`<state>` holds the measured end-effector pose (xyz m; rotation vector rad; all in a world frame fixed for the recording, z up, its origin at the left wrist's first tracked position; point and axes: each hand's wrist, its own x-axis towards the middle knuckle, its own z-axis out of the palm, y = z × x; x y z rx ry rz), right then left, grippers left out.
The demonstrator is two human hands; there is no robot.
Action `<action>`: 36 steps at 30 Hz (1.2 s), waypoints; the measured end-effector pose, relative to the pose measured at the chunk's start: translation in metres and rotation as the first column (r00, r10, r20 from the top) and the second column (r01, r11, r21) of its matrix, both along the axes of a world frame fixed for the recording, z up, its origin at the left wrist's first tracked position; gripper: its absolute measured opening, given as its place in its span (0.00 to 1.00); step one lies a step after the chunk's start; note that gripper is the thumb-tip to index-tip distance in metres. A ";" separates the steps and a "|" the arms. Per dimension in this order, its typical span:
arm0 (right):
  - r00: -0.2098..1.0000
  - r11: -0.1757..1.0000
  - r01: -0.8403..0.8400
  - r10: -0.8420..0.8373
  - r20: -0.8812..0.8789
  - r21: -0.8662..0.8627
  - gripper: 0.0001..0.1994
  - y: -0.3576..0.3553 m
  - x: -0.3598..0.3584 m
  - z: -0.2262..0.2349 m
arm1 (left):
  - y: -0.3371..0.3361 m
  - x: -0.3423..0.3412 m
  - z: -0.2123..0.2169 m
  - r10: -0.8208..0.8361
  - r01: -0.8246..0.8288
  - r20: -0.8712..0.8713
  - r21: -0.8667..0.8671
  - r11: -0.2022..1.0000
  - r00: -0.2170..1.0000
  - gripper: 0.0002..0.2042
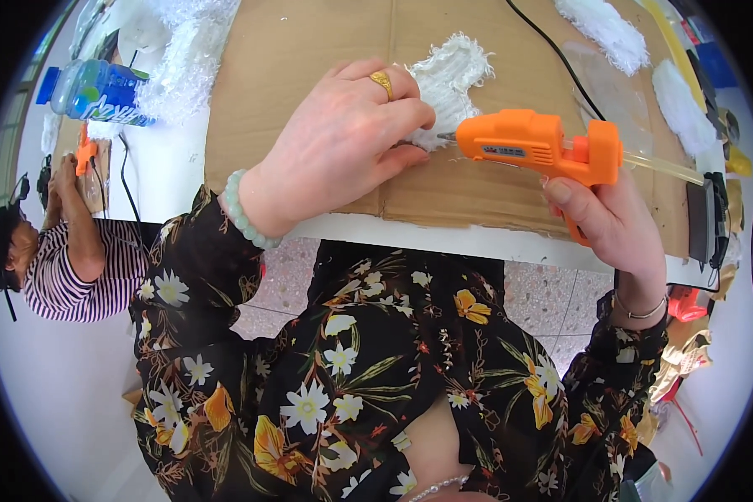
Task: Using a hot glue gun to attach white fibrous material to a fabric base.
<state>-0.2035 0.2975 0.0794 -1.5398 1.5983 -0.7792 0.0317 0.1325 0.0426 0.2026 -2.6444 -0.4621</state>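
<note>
Pinching white fluffy piece (453,77), mostly beyond fingertips (412,156), in left hand (343,134). Gripping orange glue gun (510,138) in curled right hand (615,216)

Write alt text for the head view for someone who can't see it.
The right hand points an orange hot glue gun at a shaggy white fabric piece held by the left hand over brown cardboard. Another person wearing stripes is at far left.
</note>
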 end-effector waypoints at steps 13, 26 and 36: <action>0.997 0.999 -0.043 0.043 -0.057 -0.008 0.14 -0.007 0.002 0.000 | -0.002 0.002 -0.001 -0.091 0.100 0.059 -0.172 0.980 0.994 0.08; 0.996 0.996 -0.085 0.085 -0.022 -0.021 0.16 -0.009 0.002 0.000 | 0.004 0.009 0.011 -0.023 0.022 0.021 0.018 1.000 1.000 0.12; 0.994 0.994 -0.089 0.092 -0.053 0.055 0.16 -0.013 0.002 0.005 | -0.001 0.008 0.006 -0.123 0.087 -0.046 -0.469 0.879 0.991 0.14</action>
